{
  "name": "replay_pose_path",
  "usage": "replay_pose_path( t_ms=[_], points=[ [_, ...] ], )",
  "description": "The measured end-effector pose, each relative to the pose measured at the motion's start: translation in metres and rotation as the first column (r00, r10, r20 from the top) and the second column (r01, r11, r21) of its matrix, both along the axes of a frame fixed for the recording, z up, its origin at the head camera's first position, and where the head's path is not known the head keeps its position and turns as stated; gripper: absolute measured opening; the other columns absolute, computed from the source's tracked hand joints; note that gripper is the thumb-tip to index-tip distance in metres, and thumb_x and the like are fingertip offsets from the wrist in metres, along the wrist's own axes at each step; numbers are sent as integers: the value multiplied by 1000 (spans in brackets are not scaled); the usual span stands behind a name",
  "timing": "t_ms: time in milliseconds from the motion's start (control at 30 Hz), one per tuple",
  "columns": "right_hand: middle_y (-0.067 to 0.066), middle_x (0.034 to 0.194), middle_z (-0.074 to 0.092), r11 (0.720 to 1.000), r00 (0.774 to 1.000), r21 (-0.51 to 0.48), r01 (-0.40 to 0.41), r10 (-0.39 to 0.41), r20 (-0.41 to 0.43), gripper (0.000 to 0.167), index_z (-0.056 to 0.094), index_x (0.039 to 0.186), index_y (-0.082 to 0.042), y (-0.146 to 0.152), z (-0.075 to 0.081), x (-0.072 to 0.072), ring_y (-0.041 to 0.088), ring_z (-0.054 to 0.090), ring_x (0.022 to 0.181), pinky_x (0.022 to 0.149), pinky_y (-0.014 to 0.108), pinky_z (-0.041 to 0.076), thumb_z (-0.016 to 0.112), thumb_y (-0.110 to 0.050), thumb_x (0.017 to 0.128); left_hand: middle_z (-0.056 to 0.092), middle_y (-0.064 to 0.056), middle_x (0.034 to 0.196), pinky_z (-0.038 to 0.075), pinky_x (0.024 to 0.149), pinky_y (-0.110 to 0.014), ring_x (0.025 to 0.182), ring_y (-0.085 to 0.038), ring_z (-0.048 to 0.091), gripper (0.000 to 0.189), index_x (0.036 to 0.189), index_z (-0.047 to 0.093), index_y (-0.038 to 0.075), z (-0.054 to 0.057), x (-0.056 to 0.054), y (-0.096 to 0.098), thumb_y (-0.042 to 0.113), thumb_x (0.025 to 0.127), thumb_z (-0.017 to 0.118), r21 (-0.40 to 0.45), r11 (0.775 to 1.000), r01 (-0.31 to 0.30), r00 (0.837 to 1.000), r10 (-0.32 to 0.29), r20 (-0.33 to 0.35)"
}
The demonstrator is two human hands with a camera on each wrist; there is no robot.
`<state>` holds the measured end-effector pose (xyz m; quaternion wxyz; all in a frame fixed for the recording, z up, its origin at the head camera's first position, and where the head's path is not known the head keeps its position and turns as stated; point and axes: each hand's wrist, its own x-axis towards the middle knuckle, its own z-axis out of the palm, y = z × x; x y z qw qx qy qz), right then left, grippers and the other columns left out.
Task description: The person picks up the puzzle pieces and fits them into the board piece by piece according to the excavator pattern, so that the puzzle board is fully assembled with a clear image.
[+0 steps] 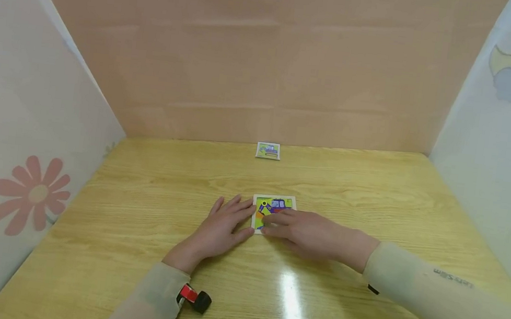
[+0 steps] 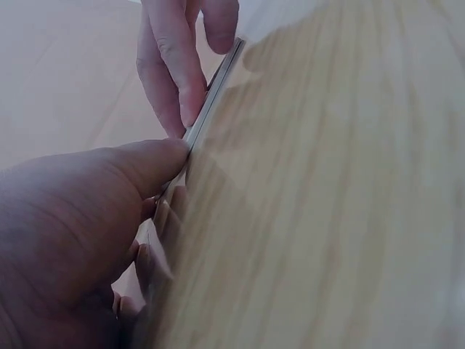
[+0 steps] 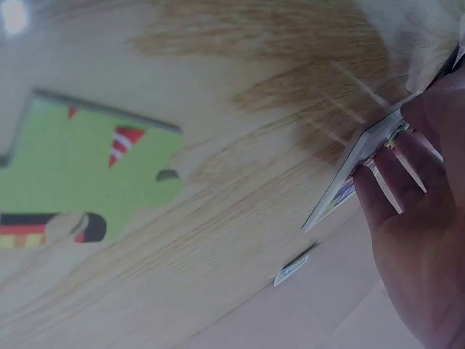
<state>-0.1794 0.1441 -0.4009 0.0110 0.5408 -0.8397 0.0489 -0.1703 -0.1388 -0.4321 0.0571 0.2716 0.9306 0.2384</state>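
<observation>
A small puzzle board [image 1: 279,197] with a pale frame lies flat on the table, showing a blue vehicle on a yellow-green ground. Along its left side rests my left hand [image 1: 220,232], fingers stretched out, with the thumb and fingertips touching the frame. My right hand [image 1: 313,234] reaches over from the right, and its nearly straight fingers touch the picture and cover the lower right part. A loose green jigsaw piece [image 3: 94,160] with a red-and-white cone lies on the table in the right wrist view. From the head camera that piece is hidden, seemingly by the right arm.
A small picture card [image 1: 268,151] with a similar vehicle lies at the back of the wooden table [image 1: 178,172]. Behind it rises a brown wall covering [image 1: 266,66]. Pale printed panels stand at the left [image 1: 49,104] and right [image 1: 497,155].
</observation>
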Motion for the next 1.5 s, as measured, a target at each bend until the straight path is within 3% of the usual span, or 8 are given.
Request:
replay_pose_path(
  t_ms=[233, 367, 567, 867, 1200, 1500],
  points=[
    [10, 157, 63, 999, 998, -15, 31, -30, 61, 45, 71, 151, -18, 1, 0, -1, 32, 60, 144, 115, 49, 53, 72, -8, 107, 37, -2, 177, 1, 135, -62, 167, -33, 22, 62, 167, 50, 13, 1, 1, 0, 39, 113, 66, -1, 1000, 3, 1000, -3, -6],
    [7, 152, 67, 999, 998, -25, 36, -34, 57, 49, 71, 150, -18, 0, -1, 0, 30, 61, 142, 116, 47, 53, 70, -3, 103, 36, -2, 177, 0, 135, -61, 168, -33, 21, 62, 167, 50, 13, -1, 2, 1, 39, 113, 65, 2, 1000, 3, 1000, -3, -2],
    [3, 142, 68, 1000, 999, -12, 21, -22, -23, 50, 70, 150, -20, -5, -3, 1, 25, 60, 134, 113, 43, 54, 73, -5, 103, 37, -2, 177, 1, 135, -61, 168, -33, 22, 62, 167, 50, 14, -1, 2, 3, 40, 113, 65, 23, 1000, 9, 1000, -9, -9],
    [3, 142, 67, 996, 992, 84, 20, -9, -126, 51, 68, 153, -20, -9, 1, 1, 25, 61, 133, 113, 41, 54, 68, -1, 106, 35, -2, 178, 1, 135, -60, 168, -32, 21, 63, 168, 48, 14, 1, 0, 2, 40, 113, 65, 5, 1000, 10, 1000, -10, -11],
    [1, 147, 65, 981, 952, 192, 23, 37, -305, 65, 64, 157, -26, -13, -3, 0, 22, 61, 131, 107, 34, 56, 74, -2, 98, 36, -2, 178, 1, 135, -61, 168, -33, 21, 62, 167, 49, 13, -1, -2, -1, 40, 113, 65, 5, 1000, 6, 1000, -6, -3],
    [-4, 163, 58, 974, 947, 223, 39, 35, -321, 72, 59, 162, -25, -11, -2, 2, 22, 60, 135, 105, 35, 57, 76, -1, 97, 37, -4, 177, 2, 134, -63, 167, -34, 22, 62, 167, 50, 12, -3, -4, -1, 39, 113, 65, 21, 1000, 18, 1000, -18, -11]
  ],
)
